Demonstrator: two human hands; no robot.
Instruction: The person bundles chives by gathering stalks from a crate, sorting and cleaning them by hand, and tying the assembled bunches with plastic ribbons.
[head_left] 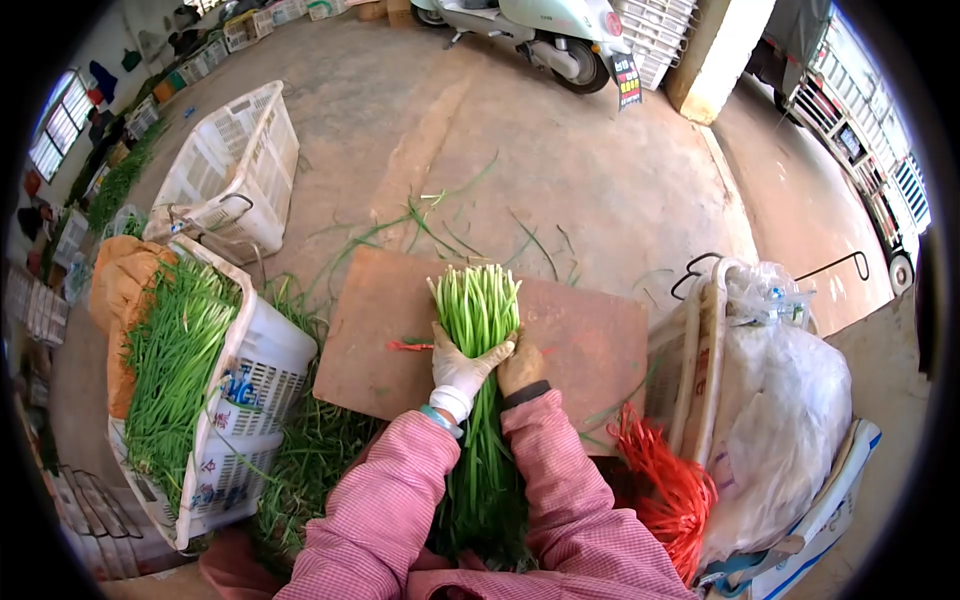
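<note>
A thick bunch of garlic chives [478,305] lies over a brown board [370,290], its pale cut ends pointing away from me and its leaves hanging toward my lap. My left hand [465,370], in a whitish glove, is wrapped round the bunch from the left. From the right, my right hand [520,365], in a stained tan glove, grips the same bunch, its thumb close to the left one. A red plastic strip [410,346] shows on the board left of the bunch; its middle is hidden under the stalks and hands.
On my left, a white crate [240,400] holds more chives; another crate [235,170] stands beyond it. Red strips [665,490] hang at my right beside a crate with plastic bags [780,400]. Loose leaves litter the floor. A scooter [540,40] is parked at the back.
</note>
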